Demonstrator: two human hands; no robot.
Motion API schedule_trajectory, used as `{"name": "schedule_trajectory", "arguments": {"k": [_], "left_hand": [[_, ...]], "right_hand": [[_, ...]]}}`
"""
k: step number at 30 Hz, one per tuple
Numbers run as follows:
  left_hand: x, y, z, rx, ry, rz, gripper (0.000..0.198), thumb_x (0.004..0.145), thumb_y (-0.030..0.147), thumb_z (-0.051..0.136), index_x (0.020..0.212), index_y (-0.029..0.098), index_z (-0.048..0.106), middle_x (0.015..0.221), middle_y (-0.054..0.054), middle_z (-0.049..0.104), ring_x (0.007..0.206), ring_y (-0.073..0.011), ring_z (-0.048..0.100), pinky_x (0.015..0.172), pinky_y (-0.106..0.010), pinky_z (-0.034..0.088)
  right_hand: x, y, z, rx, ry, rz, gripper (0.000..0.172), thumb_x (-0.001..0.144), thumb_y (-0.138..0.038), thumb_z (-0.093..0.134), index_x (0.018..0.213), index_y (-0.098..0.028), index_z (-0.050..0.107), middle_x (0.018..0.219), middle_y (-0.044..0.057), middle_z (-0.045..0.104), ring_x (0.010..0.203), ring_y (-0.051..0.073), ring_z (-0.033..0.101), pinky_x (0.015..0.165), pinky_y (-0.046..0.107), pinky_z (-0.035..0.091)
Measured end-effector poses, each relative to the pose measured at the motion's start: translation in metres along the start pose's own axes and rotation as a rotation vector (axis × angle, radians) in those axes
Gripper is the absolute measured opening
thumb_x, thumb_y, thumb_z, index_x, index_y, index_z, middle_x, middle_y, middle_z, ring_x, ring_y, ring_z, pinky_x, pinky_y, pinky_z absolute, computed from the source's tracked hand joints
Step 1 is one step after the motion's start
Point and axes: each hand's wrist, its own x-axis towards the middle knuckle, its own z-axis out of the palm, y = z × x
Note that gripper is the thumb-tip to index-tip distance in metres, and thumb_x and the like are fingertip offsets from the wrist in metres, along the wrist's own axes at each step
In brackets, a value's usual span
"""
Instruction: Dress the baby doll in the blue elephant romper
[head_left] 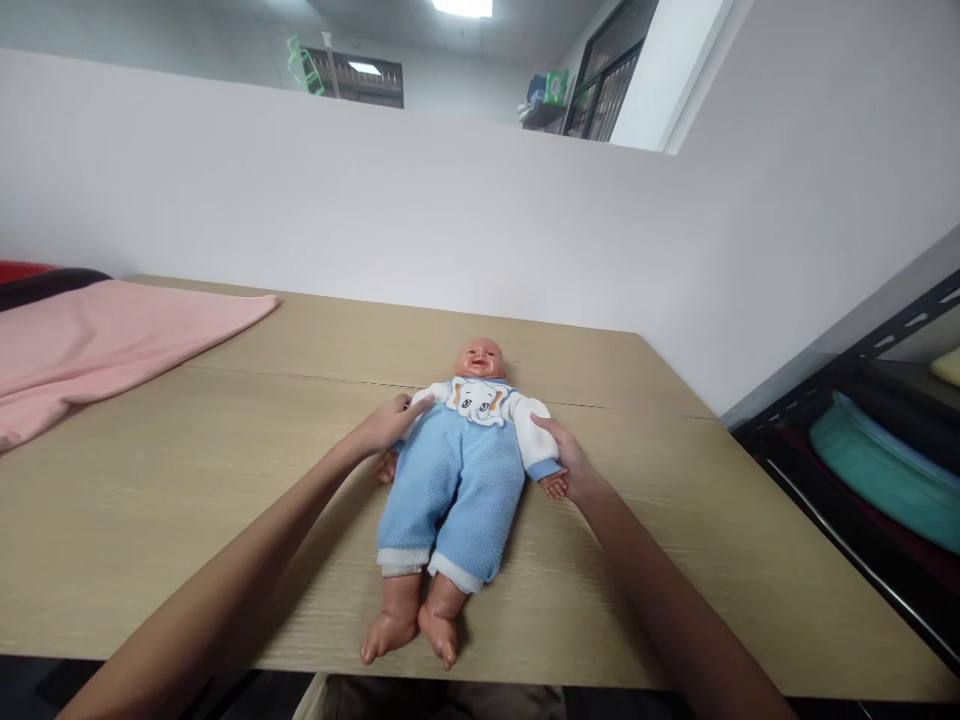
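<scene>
A baby doll [457, 480] lies face up on the wooden table [187, 480], head pointing away from me, bare feet near the front edge. It wears a fleecy blue romper with white sleeves and an elephant bib. My left hand [390, 422] rests on the doll's sleeve at its shoulder, fingers curled over the fabric. My right hand [566, 455] grips the doll's other sleeve and wrist from the outside.
A pink cloth [97, 340] is spread over the table's far left corner. A white partition wall [375, 210] stands right behind the table. On the right, a black metal shelf [862, 470] holds folded teal fabric [885, 470] and other cloths.
</scene>
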Motion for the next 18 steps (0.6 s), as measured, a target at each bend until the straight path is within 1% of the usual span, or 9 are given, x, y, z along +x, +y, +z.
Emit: {"name": "schedule_trajectory", "arguments": {"k": [2,4,7,9,12,14,16,17,18], "left_hand": [[-0.008,0.009,0.008,-0.053,0.017,-0.036,0.076,0.079,0.095,0.064,0.094,0.02,0.07,0.099,-0.015,0.082,0.098,-0.0401,0.075,0.083,-0.041,0.053],[-0.017,0.017,0.012,-0.107,0.053,-0.065,0.078,0.077,0.092,0.07,0.103,0.018,0.069,0.106,-0.016,0.082,0.105,-0.0408,0.075,0.085,-0.041,0.053],[-0.039,0.03,0.012,-0.191,0.107,-0.081,0.078,0.08,0.089,0.071,0.114,0.019,0.068,0.116,-0.016,0.08,0.112,-0.04,0.074,0.089,-0.042,0.053],[-0.062,0.042,0.009,-0.279,0.147,-0.073,0.077,0.081,0.087,0.075,0.119,0.02,0.067,0.117,-0.015,0.079,0.11,-0.0386,0.073,0.089,-0.042,0.053],[-0.109,0.062,0.009,-0.397,0.215,-0.036,0.072,0.081,0.081,0.081,0.12,0.022,0.065,0.115,-0.012,0.077,0.107,-0.0369,0.073,0.087,-0.043,0.055],[-0.147,0.07,0.015,-0.446,0.252,0.031,0.065,0.083,0.074,0.083,0.12,0.024,0.063,0.119,-0.011,0.075,0.113,-0.036,0.072,0.092,-0.045,0.058],[-0.188,0.064,0.029,-0.528,0.217,0.106,0.059,0.085,0.064,0.087,0.125,0.028,0.061,0.126,-0.009,0.074,0.12,-0.0346,0.071,0.098,-0.046,0.06],[-0.209,0.055,0.038,-0.583,0.197,0.122,0.062,0.084,0.061,0.089,0.129,0.032,0.059,0.132,-0.008,0.074,0.123,-0.0345,0.071,0.1,-0.046,0.06],[-0.23,0.042,0.048,-0.622,0.16,0.118,0.064,0.084,0.059,0.091,0.133,0.036,0.056,0.134,-0.007,0.073,0.125,-0.0346,0.071,0.1,-0.047,0.061]], "right_hand": [[-0.003,-0.002,0.006,-0.009,0.01,0.013,0.026,0.092,-0.043,0.081,0.085,-0.019,0.073,0.056,0.001,0.073,0.033,0.011,0.051,0.032,0.021,0.041],[-0.01,-0.006,0.012,-0.013,0.017,0.015,0.024,0.09,-0.039,0.083,0.083,-0.019,0.072,0.055,0.001,0.072,0.033,0.011,0.049,0.031,0.021,0.038],[-0.031,-0.014,0.021,-0.012,0.021,-0.003,0.02,0.09,-0.038,0.083,0.09,-0.02,0.076,0.06,0.002,0.076,0.041,0.015,0.061,0.037,0.023,0.046],[-0.055,-0.02,0.026,-0.008,0.026,-0.02,0.02,0.089,-0.039,0.082,0.094,-0.021,0.078,0.063,0.002,0.078,0.049,0.019,0.069,0.042,0.026,0.053],[-0.104,-0.03,0.03,0.006,0.032,-0.07,0.024,0.084,-0.039,0.085,0.101,-0.022,0.081,0.077,0.005,0.084,0.071,0.026,0.081,0.058,0.031,0.066],[-0.143,-0.034,0.027,-0.022,0.023,-0.098,0.037,0.08,-0.043,0.088,0.109,-0.022,0.082,0.089,0.01,0.087,0.091,0.035,0.085,0.07,0.039,0.072],[-0.183,-0.034,0.017,-0.071,-0.013,-0.058,0.049,0.076,-0.051,0.09,0.115,-0.022,0.084,0.106,0.014,0.088,0.108,0.042,0.084,0.087,0.049,0.072],[-0.202,-0.031,0.009,-0.112,-0.04,-0.048,0.053,0.074,-0.055,0.092,0.116,-0.024,0.084,0.115,0.016,0.087,0.115,0.045,0.082,0.097,0.055,0.07],[-0.22,-0.026,0.002,-0.186,-0.033,-0.092,0.053,0.073,-0.058,0.092,0.115,-0.026,0.085,0.121,0.016,0.087,0.119,0.046,0.08,0.103,0.059,0.067]]}}
